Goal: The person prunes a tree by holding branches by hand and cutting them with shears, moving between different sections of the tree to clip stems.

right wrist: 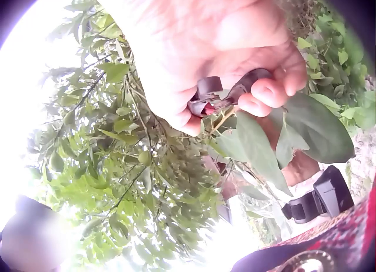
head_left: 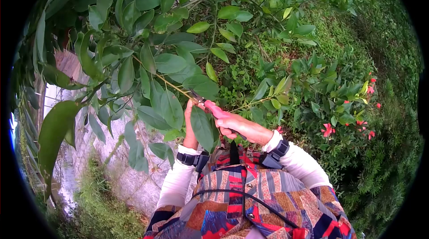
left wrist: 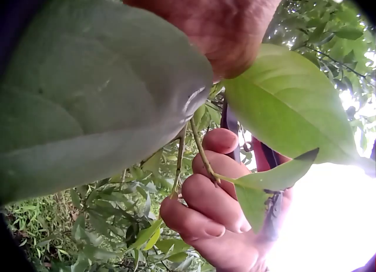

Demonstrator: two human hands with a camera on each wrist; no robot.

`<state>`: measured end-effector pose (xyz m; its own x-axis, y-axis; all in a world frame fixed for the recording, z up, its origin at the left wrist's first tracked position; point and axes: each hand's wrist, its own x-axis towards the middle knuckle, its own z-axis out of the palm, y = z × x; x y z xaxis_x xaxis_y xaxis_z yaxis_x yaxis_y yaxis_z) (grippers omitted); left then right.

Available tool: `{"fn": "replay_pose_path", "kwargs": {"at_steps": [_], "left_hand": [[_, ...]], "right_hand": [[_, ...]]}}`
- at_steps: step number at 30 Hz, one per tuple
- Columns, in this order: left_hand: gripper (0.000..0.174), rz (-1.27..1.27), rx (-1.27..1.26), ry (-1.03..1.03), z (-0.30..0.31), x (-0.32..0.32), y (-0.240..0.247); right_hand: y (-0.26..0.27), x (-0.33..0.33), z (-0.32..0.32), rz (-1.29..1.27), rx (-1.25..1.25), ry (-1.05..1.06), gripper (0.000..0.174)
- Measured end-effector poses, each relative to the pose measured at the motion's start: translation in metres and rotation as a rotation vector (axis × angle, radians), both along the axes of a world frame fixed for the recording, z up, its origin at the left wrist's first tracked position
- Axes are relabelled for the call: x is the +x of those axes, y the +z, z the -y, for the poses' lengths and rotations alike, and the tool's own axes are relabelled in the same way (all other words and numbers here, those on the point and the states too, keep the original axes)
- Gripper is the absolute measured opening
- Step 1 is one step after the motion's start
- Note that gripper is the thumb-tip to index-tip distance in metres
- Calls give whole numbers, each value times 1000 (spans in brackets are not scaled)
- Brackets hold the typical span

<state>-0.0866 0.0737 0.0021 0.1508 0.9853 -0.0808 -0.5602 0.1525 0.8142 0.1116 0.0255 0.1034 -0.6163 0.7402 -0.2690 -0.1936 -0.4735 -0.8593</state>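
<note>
My right hand point(head_left: 243, 127) grips red-handled pruning shears point(head_left: 216, 110), their dark blades at a leafy branch point(head_left: 172, 85). My left hand point(head_left: 190, 127) holds that branch just below the blades, its fingers partly behind a large leaf point(head_left: 203, 127). In the left wrist view, the right hand's curled fingers point(left wrist: 211, 201) wrap the shears' handle beside thin green stems point(left wrist: 202, 151), while a big leaf point(left wrist: 100, 101) covers much of the left. The right wrist view shows the shears' dark handles point(right wrist: 249, 84) within the right hand, with the branch point(right wrist: 223, 120) just beyond.
Dense foliage point(head_left: 147, 2) hangs above and to the left. A shrub with red flowers point(head_left: 328, 129) grows at the right, over low green plants. Pale paving point(head_left: 123, 174) lies below on the left. A cord point(head_left: 263, 203) crosses the patterned shirt front.
</note>
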Motion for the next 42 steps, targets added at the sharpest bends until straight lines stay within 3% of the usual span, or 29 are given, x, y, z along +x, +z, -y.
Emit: {"fn": "replay_pose_path", "kwargs": {"at_steps": [6,12,15,17,21,23,27,32,36,38,42], "left_hand": [[22,-126,60,31,0,0,1],[22,-27,38,-1,-2,-2,-9],[19,147,-36,-25,-3,-3,-9],[11,-106,47,22,1,3,4],[11,-94,29,62,6,10,17],[8,30,-38,-12,2,2,2],[7,208,-90,-43,6,6,22],[4,-25,5,25,9,7,16],[8,-34,29,20,13,6,24],[8,-157,11,78,15,11,31],[10,-160,-48,48,22,15,54]], "right_hand": [[-5,4,-3,-18,-31,-20,35],[-12,1,4,-105,-98,-80,32],[-8,1,0,-146,-99,-39,32],[-7,1,-2,-125,-66,-18,33],[-12,0,-5,-116,-59,24,36],[-3,-2,-4,-126,-63,11,36],[5,-3,-7,-112,-39,2,36],[-4,0,-10,-82,-56,6,28],[-7,0,1,-177,-92,-33,33],[0,3,4,-176,-48,-29,59],[10,15,5,-222,-37,-33,42]]}}
